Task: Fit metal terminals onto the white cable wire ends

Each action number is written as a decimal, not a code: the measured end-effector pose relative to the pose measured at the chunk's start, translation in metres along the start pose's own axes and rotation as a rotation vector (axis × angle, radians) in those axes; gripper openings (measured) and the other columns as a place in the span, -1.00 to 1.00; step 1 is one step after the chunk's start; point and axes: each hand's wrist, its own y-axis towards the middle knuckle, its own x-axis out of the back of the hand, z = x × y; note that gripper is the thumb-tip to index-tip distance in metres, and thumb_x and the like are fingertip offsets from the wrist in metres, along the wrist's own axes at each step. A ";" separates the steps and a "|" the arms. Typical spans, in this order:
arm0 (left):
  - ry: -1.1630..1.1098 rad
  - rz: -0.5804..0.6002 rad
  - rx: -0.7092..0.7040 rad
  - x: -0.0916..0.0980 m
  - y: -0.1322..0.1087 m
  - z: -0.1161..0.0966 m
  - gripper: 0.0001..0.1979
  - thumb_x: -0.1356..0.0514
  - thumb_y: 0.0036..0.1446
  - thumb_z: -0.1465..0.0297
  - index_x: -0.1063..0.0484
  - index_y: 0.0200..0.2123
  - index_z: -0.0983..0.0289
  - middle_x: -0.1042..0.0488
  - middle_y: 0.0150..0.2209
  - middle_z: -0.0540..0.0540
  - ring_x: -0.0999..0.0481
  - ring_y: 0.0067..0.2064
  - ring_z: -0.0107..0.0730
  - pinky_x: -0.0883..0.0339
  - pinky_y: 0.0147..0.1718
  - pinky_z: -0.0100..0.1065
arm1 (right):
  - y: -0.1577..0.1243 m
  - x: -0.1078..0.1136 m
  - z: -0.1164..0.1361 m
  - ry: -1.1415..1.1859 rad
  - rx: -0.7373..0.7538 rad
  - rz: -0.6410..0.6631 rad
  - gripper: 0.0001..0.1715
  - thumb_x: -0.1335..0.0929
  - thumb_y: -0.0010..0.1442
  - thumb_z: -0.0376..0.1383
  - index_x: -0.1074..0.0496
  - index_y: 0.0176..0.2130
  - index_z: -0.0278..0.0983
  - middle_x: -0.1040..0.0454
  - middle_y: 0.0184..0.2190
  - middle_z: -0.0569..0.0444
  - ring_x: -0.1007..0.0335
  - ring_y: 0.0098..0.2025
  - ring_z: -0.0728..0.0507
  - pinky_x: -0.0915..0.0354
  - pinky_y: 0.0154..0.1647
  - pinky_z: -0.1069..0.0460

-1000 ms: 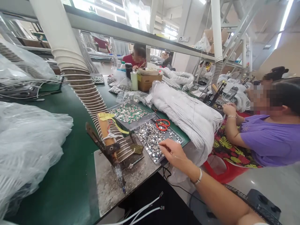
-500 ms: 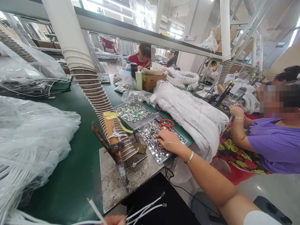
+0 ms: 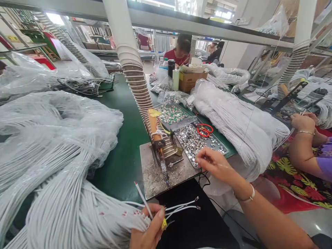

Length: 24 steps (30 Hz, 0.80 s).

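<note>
the left hand point(image 3: 150, 226) holds a thin white round cable point(image 3: 142, 196) pinched at the thumb, its bare reddish end standing up past the fingers; a thick bundle of white plastic-coated cables point(image 3: 67, 207) runs off to the left of this grip. just right of it, white cables with small metal tips point(image 3: 181, 204) stick out. farther forward and right, the right hand point(image 3: 215, 164) hovers at the near edge of a clear shallow tray of small silver metal pieces point(image 3: 185, 138), fingers drawn close together; whether they hold a piece i cannot tell. the step looks like readying a cable end and fetching a piece; the next move seems to call for a fine pinch and a steady cable. between the hands, farther forward, a wooden-handled soldering iron point(image 3: 153, 126) points down over a stained grey plate point(image 3: 148, 166).
</note>
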 end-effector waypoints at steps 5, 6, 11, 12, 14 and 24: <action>0.085 0.048 -0.018 0.005 -0.001 0.001 -0.60 -0.41 -0.08 0.03 -0.47 -0.43 0.23 -0.30 -0.63 -0.11 -0.15 -0.60 -0.56 -0.07 -0.63 -0.52 | -0.047 -0.058 0.015 0.329 0.014 0.174 -0.95 -0.40 0.23 -0.35 -0.52 -0.28 -0.26 -0.46 -0.41 0.13 -0.36 -0.50 0.02 -0.28 -0.47 0.13; 0.114 0.068 -0.053 0.006 -0.001 0.001 -0.62 -0.39 -0.05 0.04 -0.49 -0.43 0.24 -0.34 -0.60 -0.08 -0.14 -0.61 -0.57 -0.06 -0.64 -0.51 | -0.052 -0.069 0.018 0.344 0.024 0.168 -0.94 -0.41 0.22 -0.37 -0.54 -0.28 -0.27 -0.46 -0.41 0.13 -0.35 -0.49 0.02 -0.27 -0.46 0.13; 0.133 0.154 -0.176 0.004 -0.005 -0.007 -0.70 -0.41 -0.06 0.13 -0.52 -0.50 0.24 -0.55 -0.32 0.10 -0.42 -0.43 -0.37 -0.29 -0.50 -0.41 | -0.062 -0.095 0.032 0.431 0.064 0.124 -0.92 -0.42 0.21 -0.34 -0.55 -0.26 -0.30 -0.47 -0.39 0.10 -0.36 -0.41 -0.01 -0.28 -0.38 0.11; 0.122 0.150 -0.180 0.003 -0.006 -0.009 -0.70 -0.42 -0.08 0.14 -0.52 -0.52 0.24 -0.55 -0.33 0.11 -0.48 -0.35 -0.28 -0.34 -0.43 -0.37 | -0.063 -0.096 0.034 0.439 0.068 0.124 -0.92 -0.42 0.21 -0.33 -0.55 -0.26 -0.30 -0.46 -0.39 0.09 -0.35 -0.39 -0.01 -0.28 -0.36 0.11; 0.112 0.142 -0.182 0.003 -0.008 -0.010 -0.70 -0.42 -0.09 0.14 -0.51 -0.54 0.25 -0.55 -0.35 0.13 -0.51 -0.27 -0.18 -0.37 -0.34 -0.32 | -0.065 -0.097 0.036 0.441 0.075 0.131 -0.90 -0.43 0.21 -0.31 -0.56 -0.26 -0.30 -0.45 -0.40 0.09 -0.35 -0.38 -0.02 -0.29 -0.34 0.10; 0.255 0.189 -0.266 0.009 -0.007 -0.005 -0.78 -0.33 0.04 0.21 -0.56 -0.52 0.22 -0.61 -0.33 0.14 -0.54 -0.23 -0.11 -0.37 -0.17 -0.20 | -0.066 -0.094 0.033 0.379 0.111 0.136 -0.91 -0.41 0.22 -0.32 -0.56 -0.27 -0.28 -0.44 -0.43 0.09 -0.36 -0.41 -0.03 -0.28 -0.39 0.10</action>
